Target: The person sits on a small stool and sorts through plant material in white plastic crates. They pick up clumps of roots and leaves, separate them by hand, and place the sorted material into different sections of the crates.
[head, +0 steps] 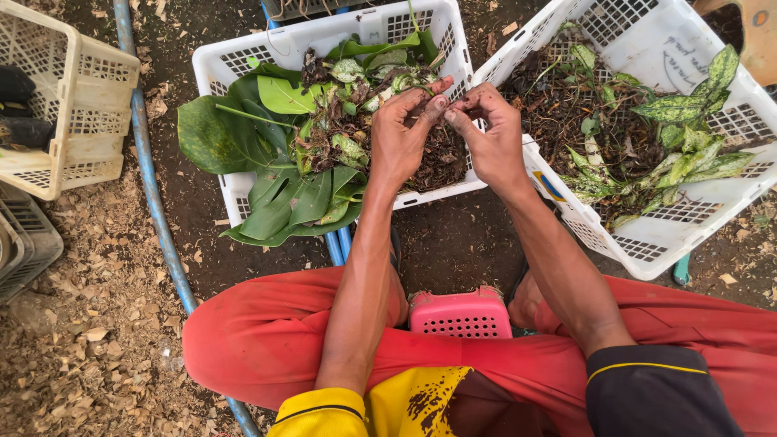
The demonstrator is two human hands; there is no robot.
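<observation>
My left hand [402,133] and my right hand [488,129] meet fingertip to fingertip over the right edge of a white plastic crate [243,61]. Between the pinched fingers sits a small bit of plant matter, too small to identify. That crate holds large green leaves [279,154], small speckled cuttings and dark brown soil with roots [441,158]. A second white crate [647,243] to the right holds speckled green plants [688,154] on dark soil. My forearms reach forward over my red trousers [267,340].
A pink perforated stool [460,314] sits between my knees. A blue hose [150,186] runs across the dirt on the left. A cream crate [77,97] with dark objects and a grey crate [32,251] stand at the left edge. Dry leaf litter covers the ground.
</observation>
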